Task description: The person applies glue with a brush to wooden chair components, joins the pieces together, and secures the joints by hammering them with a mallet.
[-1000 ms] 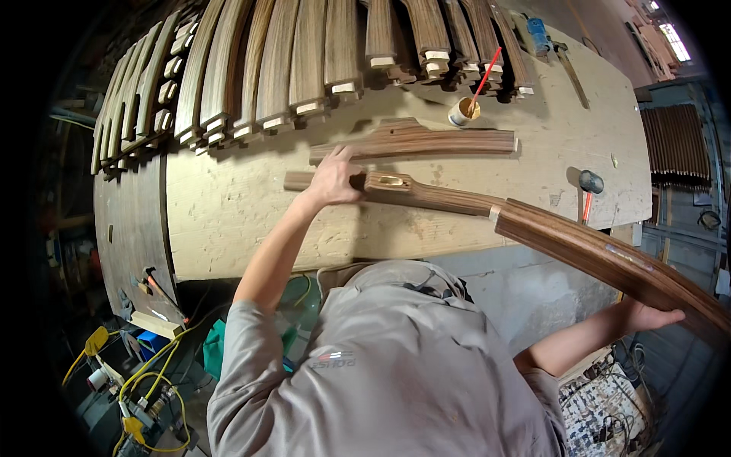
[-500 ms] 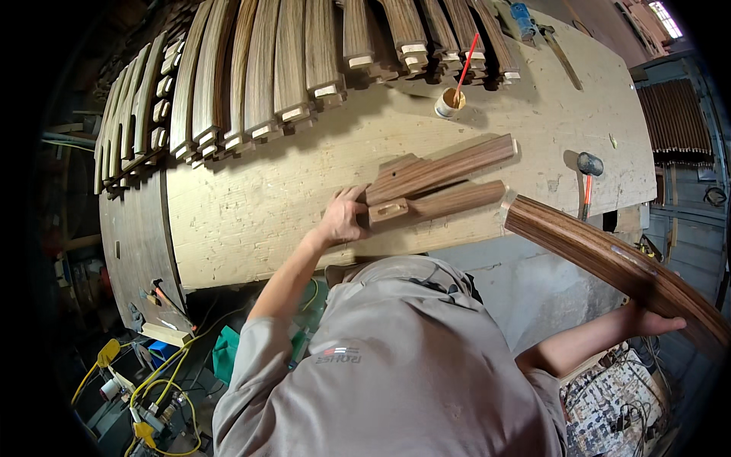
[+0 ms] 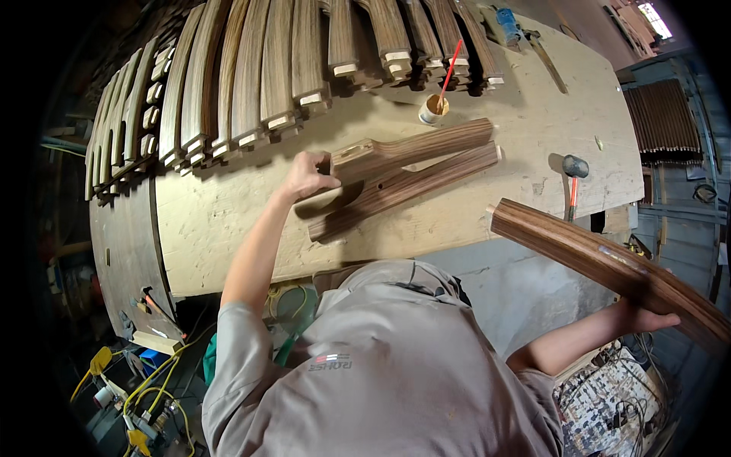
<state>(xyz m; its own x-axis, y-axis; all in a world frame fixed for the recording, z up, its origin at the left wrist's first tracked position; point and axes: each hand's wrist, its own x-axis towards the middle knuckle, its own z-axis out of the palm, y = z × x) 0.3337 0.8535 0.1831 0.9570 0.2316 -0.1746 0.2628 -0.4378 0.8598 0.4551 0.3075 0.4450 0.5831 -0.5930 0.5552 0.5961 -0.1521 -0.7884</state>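
Two brown striped wooden parts lie at the middle of the workbench, close together. My left hand (image 3: 310, 177) is closed round the left end of the farther curved wooden part (image 3: 426, 147), which has a slot near that end and looks raised off the bench. Nearer to me, a second wooden part (image 3: 411, 189) with a small dark hole rests slanted on the bench. Off the bench's right front edge, my right hand (image 3: 646, 315) supports a long, thick wooden piece (image 3: 582, 250) from below. It has a pale tenon at its near-bench end; the fingers behind it are mostly hidden.
Rows of similar wooden pieces (image 3: 278, 68) are stacked along the back of the workbench (image 3: 228, 244). A small glue pot (image 3: 431, 114) with a red stick stands before them. A rubber mallet (image 3: 575, 167) lies at right, and a hammer (image 3: 544, 62) farther back. Cables and tools sit lower left.
My left hand has moved up and left, carrying the slotted wooden part from the near side to the far side of the holed one. The right hand still holds the long piece.
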